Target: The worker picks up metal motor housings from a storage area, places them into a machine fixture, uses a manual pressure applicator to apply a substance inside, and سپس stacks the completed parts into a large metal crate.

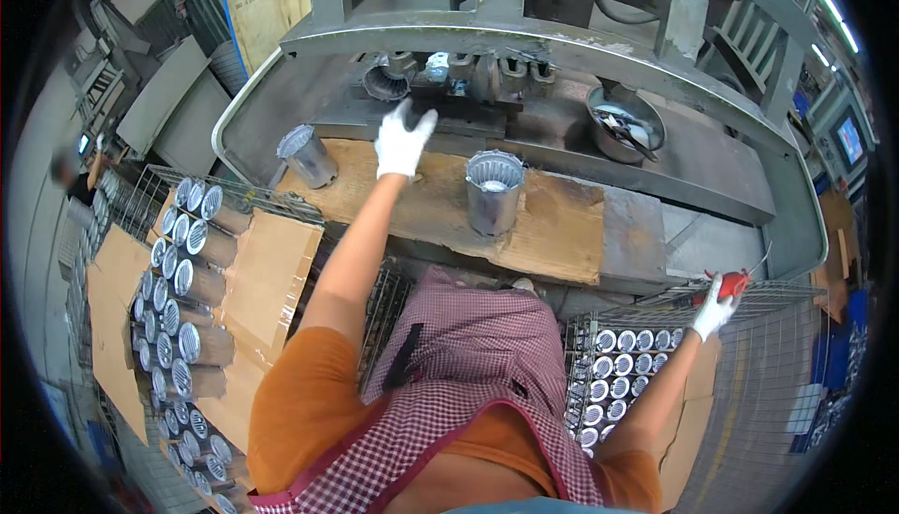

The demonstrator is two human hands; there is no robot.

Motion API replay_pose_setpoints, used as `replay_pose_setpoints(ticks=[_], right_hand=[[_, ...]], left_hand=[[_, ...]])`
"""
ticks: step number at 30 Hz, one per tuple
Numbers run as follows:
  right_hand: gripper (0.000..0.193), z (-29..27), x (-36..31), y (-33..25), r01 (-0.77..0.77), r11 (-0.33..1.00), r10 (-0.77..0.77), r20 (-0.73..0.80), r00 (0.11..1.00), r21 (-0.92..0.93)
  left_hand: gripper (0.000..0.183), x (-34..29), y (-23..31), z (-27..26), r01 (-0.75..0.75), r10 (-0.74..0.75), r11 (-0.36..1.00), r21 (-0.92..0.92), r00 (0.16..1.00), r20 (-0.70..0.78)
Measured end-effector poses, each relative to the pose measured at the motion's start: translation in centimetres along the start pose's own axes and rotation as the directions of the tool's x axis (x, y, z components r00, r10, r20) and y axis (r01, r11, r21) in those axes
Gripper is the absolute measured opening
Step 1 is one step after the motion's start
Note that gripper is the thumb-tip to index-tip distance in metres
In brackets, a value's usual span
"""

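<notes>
My left hand (403, 144), in a white glove, reaches forward over the bench with its fingers apart and nothing in them. Just beyond it, a finned metal cylinder (384, 85) lies on its side at the machine fixture (482, 79). Two similar grey cylinders stand on the worn wooden board (412, 200): one cylinder (307, 158) to the left of my hand, another cylinder (493, 203) to its right, its ribbed open top facing up. Off to the right, my gloved right hand (714, 312) is closed around a red tool with a thin nozzle (734, 284), above a wire basket's rim.
A metal bowl (626, 144) with whitish liquid and tools sits at the bench's right. Cylinders with cardboard (257, 280) fill a wire cage at left; another wire basket (599, 313) at right holds rows of round parts. The machine's frame (524, 36) crosses beyond the bench. Someone stands far left.
</notes>
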State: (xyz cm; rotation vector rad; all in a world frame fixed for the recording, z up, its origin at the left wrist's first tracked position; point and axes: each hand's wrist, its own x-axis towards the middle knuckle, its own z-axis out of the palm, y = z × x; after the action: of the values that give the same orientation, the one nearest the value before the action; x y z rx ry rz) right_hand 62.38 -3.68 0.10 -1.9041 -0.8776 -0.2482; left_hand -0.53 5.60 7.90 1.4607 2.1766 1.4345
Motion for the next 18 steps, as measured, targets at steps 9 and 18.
replay_pose_setpoints(ticks=[9,18], right_hand=[[0.05,-2.5,-4.1,-7.4,0.033,0.784,-0.105,0.08,0.991,0.62],[0.059,-3.6,-15.8,-15.8,0.121,0.992,-0.1,0.875,0.474,0.048]], left_hand=[[0.088,-12.1,4.0,5.9,-0.144,0.218,0.949,-0.281,0.942,0.253],[0.048,-14.9,12.5,7.3,-0.803,0.625,0.588,0.094,0.525,0.578]])
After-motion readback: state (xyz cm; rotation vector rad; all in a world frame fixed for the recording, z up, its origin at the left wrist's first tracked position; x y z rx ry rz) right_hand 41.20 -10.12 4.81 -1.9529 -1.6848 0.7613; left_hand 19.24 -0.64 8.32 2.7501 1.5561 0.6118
